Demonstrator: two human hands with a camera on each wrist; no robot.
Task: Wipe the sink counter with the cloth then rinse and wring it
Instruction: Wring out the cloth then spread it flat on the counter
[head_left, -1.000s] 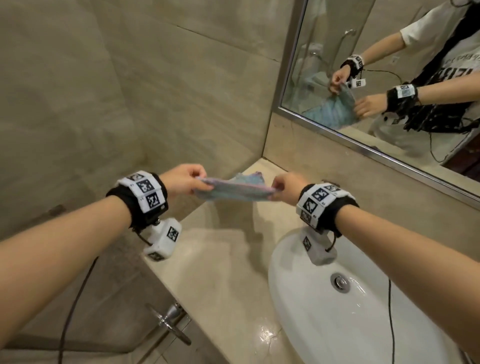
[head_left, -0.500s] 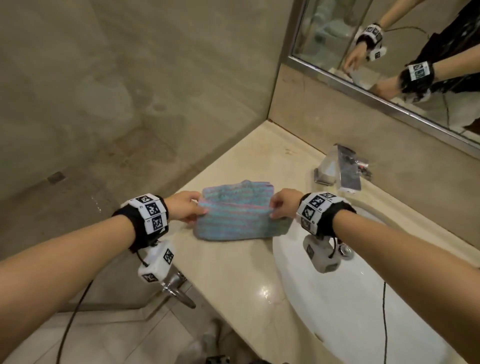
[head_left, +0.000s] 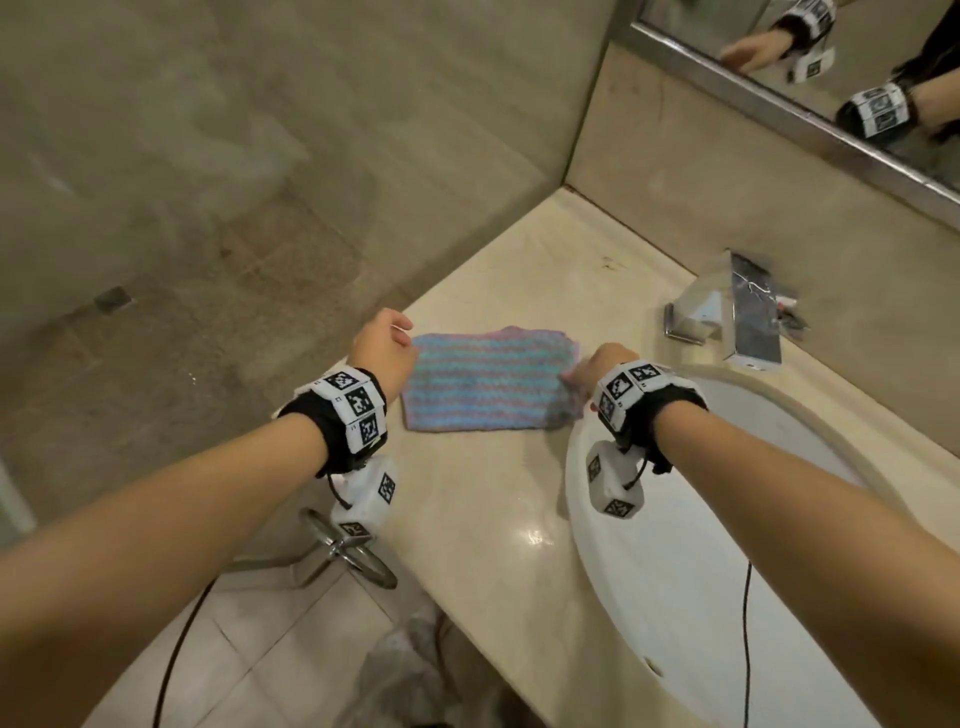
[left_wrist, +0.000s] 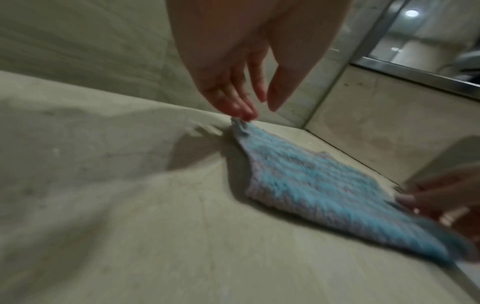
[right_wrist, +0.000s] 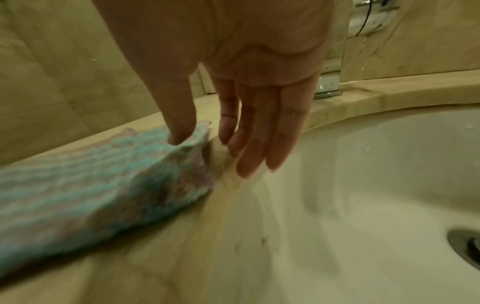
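Striped cloth (head_left: 488, 382) is lying flat on the counter (head_left: 467, 519), just left of the basin (head_left: 675, 545).
The right hand (head_left: 597, 366), at the basin's left rim, is touching the cloth's right edge with its thumb, fingers straight. The left hand (head_left: 382, 348), farther left, is hanging spread, fingertips (left_wrist: 246, 115) brushing the far corner. The long axis is running hand to hand.

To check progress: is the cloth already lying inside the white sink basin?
No, the cloth lies spread flat on the counter, left of the basin.
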